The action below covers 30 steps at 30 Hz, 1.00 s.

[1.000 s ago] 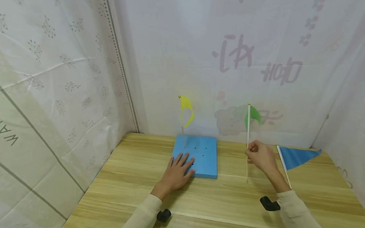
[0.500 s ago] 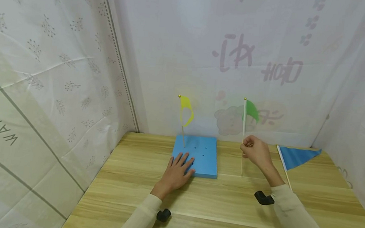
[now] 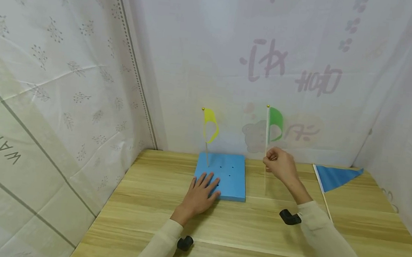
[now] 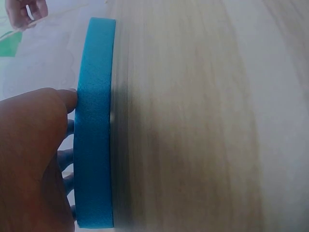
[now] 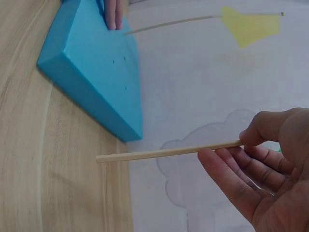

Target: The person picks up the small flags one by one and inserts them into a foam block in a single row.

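A flat blue foam block (image 3: 233,185) with several small holes lies on the table. My left hand (image 3: 198,196) rests on its front left part with spread, straight fingers. Behind those fingers a yellow flag (image 3: 210,114) stands upright, its stick (image 3: 207,155) set in the block. To the block's right, my right hand (image 3: 280,165) pinches the wooden stick (image 5: 169,152) of a green flag (image 3: 275,118) between thumb and fingers. This flag is held nearly vertical, and the stick's lower end is apart from the block in the right wrist view.
A blue triangular flag (image 3: 337,178) lies at the right of the wooden table (image 3: 240,239), its stick pointing toward the right forearm. Printed cloth (image 3: 205,54) hangs behind the table and along both sides. A black camera mount sits at each wrist.
My right hand has moved left and slightly up with the green flag, bringing it closer to the foam block. My left hand stays on the block.
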Motion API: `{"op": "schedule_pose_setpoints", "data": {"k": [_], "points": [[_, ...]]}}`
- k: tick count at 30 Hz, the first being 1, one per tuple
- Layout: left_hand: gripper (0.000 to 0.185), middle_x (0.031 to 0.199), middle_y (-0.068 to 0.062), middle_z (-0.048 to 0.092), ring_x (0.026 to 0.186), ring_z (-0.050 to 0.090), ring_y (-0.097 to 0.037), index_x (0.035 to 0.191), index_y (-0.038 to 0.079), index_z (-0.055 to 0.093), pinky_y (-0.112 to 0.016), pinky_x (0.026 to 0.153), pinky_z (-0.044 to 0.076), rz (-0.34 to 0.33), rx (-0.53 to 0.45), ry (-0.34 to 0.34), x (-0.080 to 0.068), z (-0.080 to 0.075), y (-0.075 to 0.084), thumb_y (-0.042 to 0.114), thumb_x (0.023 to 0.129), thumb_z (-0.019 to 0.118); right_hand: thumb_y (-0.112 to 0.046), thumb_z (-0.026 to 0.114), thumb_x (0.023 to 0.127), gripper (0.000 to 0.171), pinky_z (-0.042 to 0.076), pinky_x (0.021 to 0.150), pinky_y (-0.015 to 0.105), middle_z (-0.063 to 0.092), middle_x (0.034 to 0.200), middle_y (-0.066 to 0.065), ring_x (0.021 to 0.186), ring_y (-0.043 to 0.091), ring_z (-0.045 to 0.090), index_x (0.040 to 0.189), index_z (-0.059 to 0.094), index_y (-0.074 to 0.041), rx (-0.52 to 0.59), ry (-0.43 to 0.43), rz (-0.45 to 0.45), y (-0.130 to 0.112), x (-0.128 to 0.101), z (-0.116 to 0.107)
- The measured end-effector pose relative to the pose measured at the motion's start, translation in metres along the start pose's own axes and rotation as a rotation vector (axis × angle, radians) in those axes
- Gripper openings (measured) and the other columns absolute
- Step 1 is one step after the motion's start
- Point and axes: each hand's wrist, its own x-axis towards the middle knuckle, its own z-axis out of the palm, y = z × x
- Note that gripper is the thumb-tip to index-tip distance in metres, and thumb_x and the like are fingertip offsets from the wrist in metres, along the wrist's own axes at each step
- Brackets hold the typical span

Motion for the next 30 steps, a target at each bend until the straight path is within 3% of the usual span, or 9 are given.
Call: {"op": "schedule_pose_setpoints", "data": {"k": [17,22,30], "points": [[0.059,0.177,-0.012,0.028,0.165,0.021,-0.041,0.167,0.019,0.041,-0.068,0.132,0.015,-0.004,0.006,-0.011,0.001,0.001,-0.001,0.045,0.114,0.048,-0.009,0.064,0.099,0.009,0.068,0.071,0.041,0.075,0.101,0.023,0.087,0.039,0.079,0.100,0.064,-0.001,0.044,0.018,-0.029,-0.022,0.016,0.018],[0.060,0.177,-0.010,0.027,0.166,0.019,-0.039,0.167,0.021,0.040,-0.067,0.132,0.013,-0.004,0.009,0.001,0.002,0.006,-0.004,0.047,0.114,0.045,-0.010,0.065,0.099,0.009,0.068,0.069,0.038,0.075,0.100,0.021,0.086,0.035,0.078,0.101,0.065,-0.001,0.037,0.028,-0.044,-0.028,0.020,0.023],[0.060,0.176,-0.014,0.029,0.164,0.021,-0.043,0.166,0.017,0.041,-0.069,0.131,0.015,0.007,0.009,0.003,0.001,0.002,-0.001,0.044,0.113,0.049,-0.010,0.067,0.098,0.010,0.066,0.066,0.030,0.073,0.100,0.020,0.088,0.036,0.079,0.101,0.065,-0.001,0.050,0.037,-0.054,-0.037,0.028,0.029]]}}
